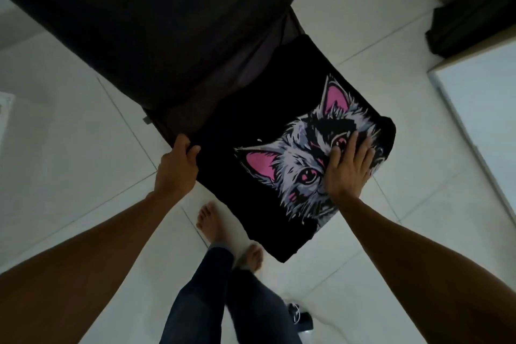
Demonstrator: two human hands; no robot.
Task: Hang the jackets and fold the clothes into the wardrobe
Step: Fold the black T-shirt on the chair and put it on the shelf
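A folded black T-shirt (240, 193) with a grey and pink cat print is held out flat in front of me, above the tiled floor. My left hand (177, 165) grips its left edge, thumb on top and fingers curled under. My right hand (349, 167) lies flat on the cat print with straight, spread fingers. A darker grey garment (223, 86) lies under the shirt's far end, partly hidden by it.
A large dark rounded mass (139, 22) fills the upper left. White floor tiles (83, 148) lie below, with my bare feet (209, 220) beneath the shirt. A white panel (480, 109) stands at right, a dark block (472, 28) at upper right, and a small dark object (303, 317) on the floor.
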